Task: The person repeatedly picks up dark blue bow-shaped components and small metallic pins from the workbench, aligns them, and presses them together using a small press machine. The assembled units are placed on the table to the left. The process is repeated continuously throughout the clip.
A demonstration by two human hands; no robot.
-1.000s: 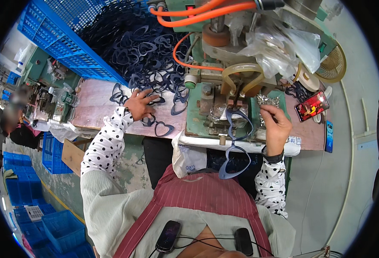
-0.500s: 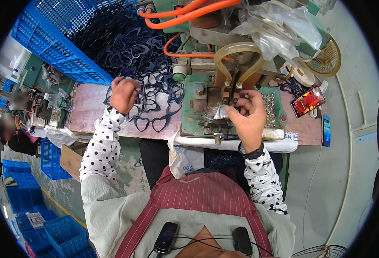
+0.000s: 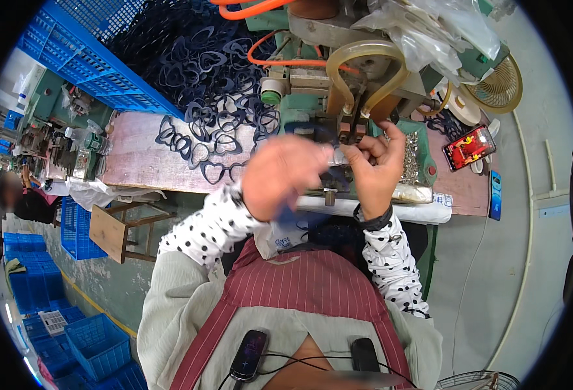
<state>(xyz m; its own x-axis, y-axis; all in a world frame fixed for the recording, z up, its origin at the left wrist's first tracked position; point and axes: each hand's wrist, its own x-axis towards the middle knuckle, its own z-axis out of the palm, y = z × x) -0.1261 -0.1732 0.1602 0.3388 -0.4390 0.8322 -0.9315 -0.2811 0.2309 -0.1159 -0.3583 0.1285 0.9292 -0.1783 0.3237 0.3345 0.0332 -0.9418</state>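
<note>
My left hand [image 3: 283, 175], smeared by motion, is over the front left of the green bench machine [image 3: 299, 104]. Dark blue plastic shows above and below it, apparently a glasses frame [image 3: 291, 213] in its grip. Close by, at the machine's two upright copper-coloured jaws [image 3: 352, 132], is my right hand [image 3: 375, 172]. Its fingers are curled in towards the thumb, and whatever they pinch is too small to make out. A silvery-white piece [image 3: 336, 156] shows by the thumb tip. Small metal parts [image 3: 414, 159] fill a green tray beside this hand.
Many dark blue glasses frames [image 3: 195, 75] spill from a blue crate [image 3: 85, 65] onto the pinkish table [image 3: 137, 156]. Yellowish hoses [image 3: 364, 49] and plastic bags [image 3: 429, 32] hang over the machine. Two phones [image 3: 470, 148] lie at the right. A wooden stool [image 3: 111, 234] stands lower left.
My left hand has swung right from the pile of frames to the front of the machine, with dark blue plastic now around it. My right hand stays by the jaws, slightly shifted.
</note>
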